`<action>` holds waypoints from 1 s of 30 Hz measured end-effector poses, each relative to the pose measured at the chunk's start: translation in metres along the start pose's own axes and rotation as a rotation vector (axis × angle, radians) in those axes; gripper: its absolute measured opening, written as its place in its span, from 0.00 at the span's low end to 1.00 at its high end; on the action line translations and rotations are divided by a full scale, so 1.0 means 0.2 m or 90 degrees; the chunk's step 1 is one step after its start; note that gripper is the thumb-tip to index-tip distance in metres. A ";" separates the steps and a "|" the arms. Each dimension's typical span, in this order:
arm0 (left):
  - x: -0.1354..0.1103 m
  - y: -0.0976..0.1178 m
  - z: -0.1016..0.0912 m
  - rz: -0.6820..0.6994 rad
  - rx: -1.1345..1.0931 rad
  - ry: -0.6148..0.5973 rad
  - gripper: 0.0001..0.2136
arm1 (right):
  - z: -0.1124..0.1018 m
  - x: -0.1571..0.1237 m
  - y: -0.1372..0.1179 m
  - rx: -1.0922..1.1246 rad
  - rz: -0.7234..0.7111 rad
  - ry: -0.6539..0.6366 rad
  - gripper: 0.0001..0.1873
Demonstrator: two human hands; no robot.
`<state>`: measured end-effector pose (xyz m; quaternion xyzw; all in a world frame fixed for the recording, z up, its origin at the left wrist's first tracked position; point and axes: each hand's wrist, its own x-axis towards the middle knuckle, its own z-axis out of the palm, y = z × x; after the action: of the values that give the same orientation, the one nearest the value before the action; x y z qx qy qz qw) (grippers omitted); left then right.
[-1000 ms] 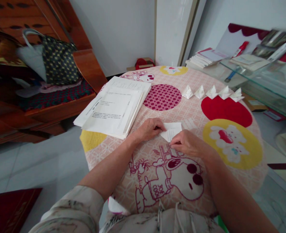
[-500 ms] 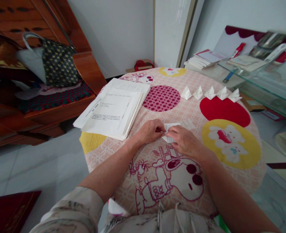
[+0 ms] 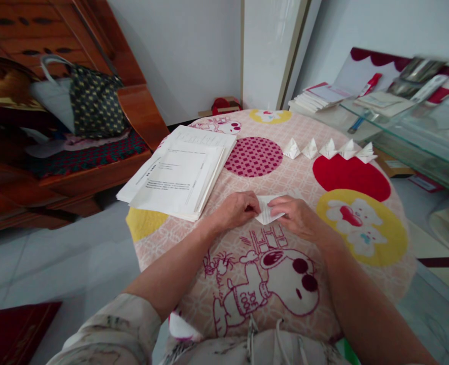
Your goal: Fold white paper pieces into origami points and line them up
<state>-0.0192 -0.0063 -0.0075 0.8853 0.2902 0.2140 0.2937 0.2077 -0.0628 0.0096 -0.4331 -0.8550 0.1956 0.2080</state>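
Note:
A small folded sheet of paper (image 3: 265, 209) with printed lines lies between my hands on the cloth-covered round table (image 3: 209, 263). My left hand (image 3: 238, 209) pinches its left edge with curled fingers. On the other side my right hand (image 3: 295, 215) has its thumb and fingers closed on the paper's right part. The fingertips partly hide both ends of it. Farther back, several folded paper pieces (image 3: 310, 148) with pointed tops stand in a row at the right.
A stack of printed sheets (image 3: 171, 177) lies on the table's left side. To the right is a glass shelf (image 3: 399, 132) holding papers, metal bowls (image 3: 418, 73) and a red marker (image 3: 371, 84). A wooden bench (image 3: 133, 111) with a patterned bag (image 3: 93, 101) stands at left.
My right hand has shifted a little to the right along the paper, uncovering more of its surface. The left hand stays at the left edge. The view has tilted slightly.

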 end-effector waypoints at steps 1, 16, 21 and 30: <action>-0.01 0.02 0.00 0.010 0.021 -0.010 0.07 | -0.01 0.00 0.02 0.049 0.004 0.010 0.12; -0.15 0.09 -0.02 0.133 0.150 -0.080 0.11 | 0.01 0.06 0.08 0.133 0.029 0.112 0.09; -0.15 0.11 -0.04 0.141 0.138 -0.090 0.12 | 0.08 0.12 0.07 0.104 0.012 0.143 0.08; -0.15 0.08 -0.04 0.135 0.065 -0.085 0.10 | 0.11 0.13 0.05 0.066 0.046 0.150 0.09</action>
<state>-0.0389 -0.0331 0.0028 0.9370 0.1850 0.1698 0.2427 0.1888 -0.0395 -0.0094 -0.4724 -0.7971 0.1943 0.3221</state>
